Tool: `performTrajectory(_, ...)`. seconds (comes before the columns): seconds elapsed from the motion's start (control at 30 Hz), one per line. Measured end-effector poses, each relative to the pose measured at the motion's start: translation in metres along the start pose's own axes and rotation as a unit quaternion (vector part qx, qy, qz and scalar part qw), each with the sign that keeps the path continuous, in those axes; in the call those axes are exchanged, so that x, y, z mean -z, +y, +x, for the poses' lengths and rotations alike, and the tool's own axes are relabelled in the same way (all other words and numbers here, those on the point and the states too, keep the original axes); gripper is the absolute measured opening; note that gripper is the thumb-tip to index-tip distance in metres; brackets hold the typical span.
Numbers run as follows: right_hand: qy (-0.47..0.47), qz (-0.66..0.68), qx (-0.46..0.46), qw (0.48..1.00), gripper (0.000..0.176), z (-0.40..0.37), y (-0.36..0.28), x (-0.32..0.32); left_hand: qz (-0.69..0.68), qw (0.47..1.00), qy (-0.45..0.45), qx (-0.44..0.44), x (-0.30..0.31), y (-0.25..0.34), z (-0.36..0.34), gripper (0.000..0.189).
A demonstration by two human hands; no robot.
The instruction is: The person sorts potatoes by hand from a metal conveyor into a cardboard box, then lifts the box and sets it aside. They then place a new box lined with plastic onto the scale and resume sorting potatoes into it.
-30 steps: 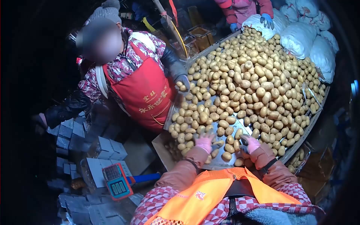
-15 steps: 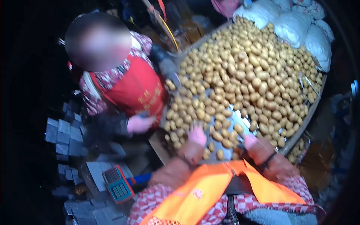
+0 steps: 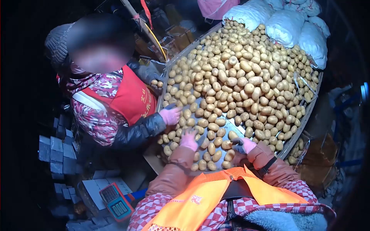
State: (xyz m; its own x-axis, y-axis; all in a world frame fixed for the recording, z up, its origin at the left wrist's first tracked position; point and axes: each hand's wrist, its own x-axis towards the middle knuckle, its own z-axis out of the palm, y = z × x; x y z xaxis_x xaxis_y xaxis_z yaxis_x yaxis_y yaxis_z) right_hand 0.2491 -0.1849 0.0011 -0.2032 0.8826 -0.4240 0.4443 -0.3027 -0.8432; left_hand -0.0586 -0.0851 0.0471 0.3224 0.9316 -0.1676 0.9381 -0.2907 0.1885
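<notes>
A large heap of potatoes fills a wide tray, thinning out toward its near end, where bare metal shows between them. My left hand, in a pink and grey glove, rests among the loose potatoes at the near left, fingers apart. Gloved alike, my right hand is at the near right beside several potatoes; its fingertips are dark, and whether they grip one cannot be made out.
A person in a red apron stands at the left, one gloved hand over the tray's edge. White sacks lie at the far right. A scale is at lower left. A pole leans beyond the tray.
The view has shifted, and the scene sits slightly lower left. The co-worker's nearer hand has moved right onto the potatoes. My hands remain over the near end, with potatoes around them rearranged.
</notes>
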Motion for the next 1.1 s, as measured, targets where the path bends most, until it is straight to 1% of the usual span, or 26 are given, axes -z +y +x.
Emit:
performTrajectory(0.03, 0.004, 0.084, -0.002, 0.996, 0.051, -0.003, 0.003, 0.001, -0.011, 1.000, -0.021, 0.011, 0.005, -0.005, -0.013, 0.050)
performTrajectory(0.07, 0.008, 0.166, -0.005, 0.986, 0.050, -0.004, 0.003, 0.005, -0.008, 1.000, -0.001, 0.028, 0.003, -0.015, -0.019, 0.048)
performTrajectory(0.1, 0.036, 0.234, 0.039, 0.971, 0.047, 0.001, 0.008, 0.001, -0.004, 0.999, 0.018, 0.043, -0.001, -0.026, -0.022, 0.046)
performTrajectory(0.17, 0.101, -0.003, -0.012, 0.995, 0.037, -0.001, -0.036, 0.020, -0.002, 0.997, 0.044, 0.067, -0.017, -0.047, -0.031, 0.043)
performTrajectory(0.23, 0.192, 0.031, 0.065, 0.979, 0.029, -0.002, -0.045, 0.025, -0.015, 0.993, 0.016, 0.114, -0.034, -0.068, -0.058, 0.040)
performTrajectory(0.3, 0.273, -0.154, 0.170, 0.934, 0.034, 0.015, -0.037, 0.037, -0.010, 0.986, -0.009, 0.168, -0.028, -0.061, -0.061, 0.041)
performTrajectory(0.33, 0.232, -0.186, 0.150, 0.943, 0.047, 0.006, -0.071, 0.052, 0.002, 0.982, -0.001, 0.189, -0.002, -0.046, -0.064, 0.042)
performTrajectory(0.4, 0.347, -0.360, 0.132, 0.856, 0.050, 0.026, -0.056, 0.030, 0.068, 0.981, 0.000, 0.180, 0.026, -0.015, -0.067, 0.045)
performTrajectory(0.43, 0.301, -0.391, 0.086, 0.866, 0.052, 0.023, -0.070, 0.017, 0.103, 0.979, -0.002, 0.177, 0.030, -0.003, -0.067, 0.046)
performTrajectory(0.47, 0.256, -0.421, 0.040, 0.869, 0.054, 0.017, -0.092, 0.004, 0.051, 0.992, 0.026, 0.113, 0.004, -0.009, -0.067, 0.052)
performTrajectory(0.5, 0.085, -0.398, -0.007, 0.914, 0.062, 0.016, -0.122, 0.005, 0.043, 0.995, 0.017, 0.083, -0.007, 0.003, -0.065, 0.052)
performTrajectory(0.53, 0.053, -0.390, 0.124, 0.911, 0.069, 0.054, -0.066, -0.028, 0.010, 0.999, 0.018, 0.030, -0.009, 0.018, -0.062, 0.051)
performTrajectory(0.57, 0.100, -0.401, 0.076, 0.907, 0.068, 0.029, -0.107, -0.053, -0.023, 0.999, 0.020, -0.022, -0.009, 0.031, -0.058, 0.051)
performTrajectory(0.6, 0.084, -0.392, 0.120, 0.908, 0.063, 0.034, -0.102, -0.067, -0.046, 0.994, 0.068, -0.070, -0.031, 0.033, -0.052, 0.052)
performTrajectory(0.67, 0.041, -0.320, 0.290, 0.901, 0.052, 0.053, -0.083, -0.066, -0.072, 0.986, 0.115, -0.099, -0.040, 0.033, -0.039, 0.054)
performTrajectory(0.7, 0.002, -0.196, 0.208, 0.958, 0.049, 0.049, -0.075, -0.060, -0.041, 0.991, 0.093, -0.091, -0.034, 0.026, -0.036, 0.052)
performTrajectory(0.73, -0.033, -0.071, 0.123, 0.989, 0.046, 0.039, -0.094, -0.041, -0.010, 0.993, 0.075, -0.085, -0.017, 0.016, -0.033, 0.050)
performTrajectory(0.77, -0.067, 0.055, 0.033, 0.996, 0.044, 0.032, -0.102, -0.026, -0.022, 0.986, 0.136, -0.096, -0.035, -0.007, -0.029, 0.043)
performTrajectory(0.83, 0.045, 0.023, 0.144, 0.988, 0.039, 0.022, -0.079, 0.001, -0.065, 0.991, 0.092, -0.066, -0.047, -0.042, -0.040, 0.044)
performTrajectory(0.9, 0.095, -0.025, 0.009, 0.995, 0.038, 0.003, -0.070, 0.040, -0.054, 0.997, 0.057, -0.018, -0.045, -0.058, -0.061, 0.038)
performTrajectory(0.93, 0.064, -0.032, -0.083, 0.994, 0.042, -0.007, -0.070, 0.062, -0.021, 0.998, 0.049, 0.014, -0.037, -0.059, -0.066, 0.032)
performTrajectory(0.97, 0.106, -0.175, -0.124, 0.971, 0.044, -0.017, -0.077, 0.077, -0.010, 0.996, -0.006, 0.087, -0.020, -0.056, -0.062, 0.029)
performTrajectory(1.0, 0.133, -0.122, -0.134, 0.974, 0.046, -0.022, -0.050, 0.082, 0.001, 0.985, -0.062, 0.159, -0.002, -0.052, -0.058, 0.025)
performTrajectory(1.03, 0.114, -0.140, -0.157, 0.971, 0.046, -0.026, -0.063, 0.082, 0.013, 0.966, -0.117, 0.230, 0.011, -0.046, -0.052, 0.022)
performTrajectory(1.07, 0.093, -0.158, -0.180, 0.966, 0.046, -0.027, -0.081, 0.077, 0.000, 0.982, -0.063, 0.178, 0.015, -0.042, -0.046, 0.020)
performTrajectory(1.1, 0.071, -0.167, -0.106, 0.978, 0.046, -0.020, -0.070, 0.058, -0.011, 0.992, -0.004, 0.123, 0.019, -0.038, -0.037, 0.019)
